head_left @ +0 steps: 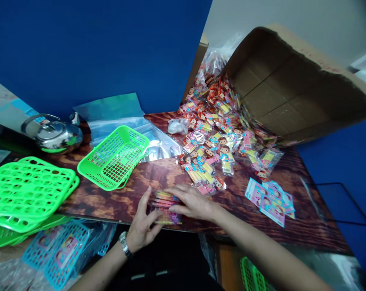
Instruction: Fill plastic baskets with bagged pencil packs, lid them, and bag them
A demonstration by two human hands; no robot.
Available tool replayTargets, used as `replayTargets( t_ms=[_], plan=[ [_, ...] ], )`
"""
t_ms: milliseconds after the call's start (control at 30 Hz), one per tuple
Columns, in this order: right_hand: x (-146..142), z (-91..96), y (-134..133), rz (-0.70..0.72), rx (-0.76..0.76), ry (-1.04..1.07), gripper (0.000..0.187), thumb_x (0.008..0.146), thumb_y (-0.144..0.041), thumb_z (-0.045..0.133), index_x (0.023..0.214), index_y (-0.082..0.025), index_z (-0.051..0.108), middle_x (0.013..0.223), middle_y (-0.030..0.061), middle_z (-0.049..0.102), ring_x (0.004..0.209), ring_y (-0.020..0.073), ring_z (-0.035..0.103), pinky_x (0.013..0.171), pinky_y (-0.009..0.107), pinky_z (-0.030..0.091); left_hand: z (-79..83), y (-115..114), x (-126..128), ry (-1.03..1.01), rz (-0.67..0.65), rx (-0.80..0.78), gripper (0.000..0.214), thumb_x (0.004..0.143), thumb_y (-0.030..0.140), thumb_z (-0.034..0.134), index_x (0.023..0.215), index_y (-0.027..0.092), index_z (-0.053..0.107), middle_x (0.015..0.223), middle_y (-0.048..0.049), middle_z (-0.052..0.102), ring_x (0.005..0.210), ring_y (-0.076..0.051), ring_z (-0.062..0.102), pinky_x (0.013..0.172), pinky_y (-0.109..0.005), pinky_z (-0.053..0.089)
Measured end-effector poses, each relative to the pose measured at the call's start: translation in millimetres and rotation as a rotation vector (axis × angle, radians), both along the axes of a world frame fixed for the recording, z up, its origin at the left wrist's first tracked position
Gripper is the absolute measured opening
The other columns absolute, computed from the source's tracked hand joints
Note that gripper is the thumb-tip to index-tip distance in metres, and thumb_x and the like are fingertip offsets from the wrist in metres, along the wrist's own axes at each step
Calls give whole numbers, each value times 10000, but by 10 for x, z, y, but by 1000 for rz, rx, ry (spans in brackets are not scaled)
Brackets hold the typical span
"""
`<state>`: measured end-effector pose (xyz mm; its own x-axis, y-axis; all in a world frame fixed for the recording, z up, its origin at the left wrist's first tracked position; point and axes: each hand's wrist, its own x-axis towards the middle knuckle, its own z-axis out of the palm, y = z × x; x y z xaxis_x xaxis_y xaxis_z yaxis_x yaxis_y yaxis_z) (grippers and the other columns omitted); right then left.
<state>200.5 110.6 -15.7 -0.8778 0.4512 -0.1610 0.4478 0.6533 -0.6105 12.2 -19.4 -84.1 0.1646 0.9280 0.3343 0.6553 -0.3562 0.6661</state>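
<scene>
My left hand (142, 224) and my right hand (192, 201) lie at the near edge of a dark wood-grain table (116, 198). Between them sits a small stack of clear packets with coloured strips (165, 206). The left hand's fingers are stretched along the stack's left side, with a watch on that wrist. Laid flat, the right hand's fingers rest on top of the stack. Just beyond the hands, a heap of cartoon-figure packets (214, 137) spills from a tipped cardboard box (292, 89).
A green plastic basket (113, 157) stands left of the heap, with flat green trays (28, 190) further left and blue baskets (61, 250) below them. A metal kettle (53, 135) sits at the back left. Printed cards (270, 200) lie to the right. Blue panels surround the table.
</scene>
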Motion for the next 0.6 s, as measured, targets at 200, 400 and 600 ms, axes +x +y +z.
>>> replayTargets(
  t_ms=[200, 400, 600],
  plan=[
    [-57, -50, 10, 104, 79, 21, 289, 946, -307, 426, 1189, -215, 553, 1039, 67, 630, 915, 155, 585, 812, 265, 433, 23, 15, 4, 66, 100, 52, 476, 784, 128, 612, 1239, 182, 483, 1537, -159, -47, 1375, -376, 187, 1023, -510, 360],
    [-87, -58, -41, 124, 207, -38, 185, 895, -308, 495, 943, -158, 593, 899, 71, 652, 818, 164, 600, 727, 250, 438, 248, 175, -49, 457, -21, 108, 733, 765, 211, 577, 1430, 228, 269, 1529, -146, 144, 1371, -432, 120, 1047, -622, 214],
    [57, -77, 93, 57, 72, -4, 366, 874, -489, 520, 1099, -201, 556, 955, 13, 683, 842, 134, 628, 718, 200, 442, 124, 376, -70, 564, -144, 339, 711, 726, 255, 508, 1383, 55, 323, 1169, -138, 605, 992, -242, 558, 1038, -381, 293]
  ],
)
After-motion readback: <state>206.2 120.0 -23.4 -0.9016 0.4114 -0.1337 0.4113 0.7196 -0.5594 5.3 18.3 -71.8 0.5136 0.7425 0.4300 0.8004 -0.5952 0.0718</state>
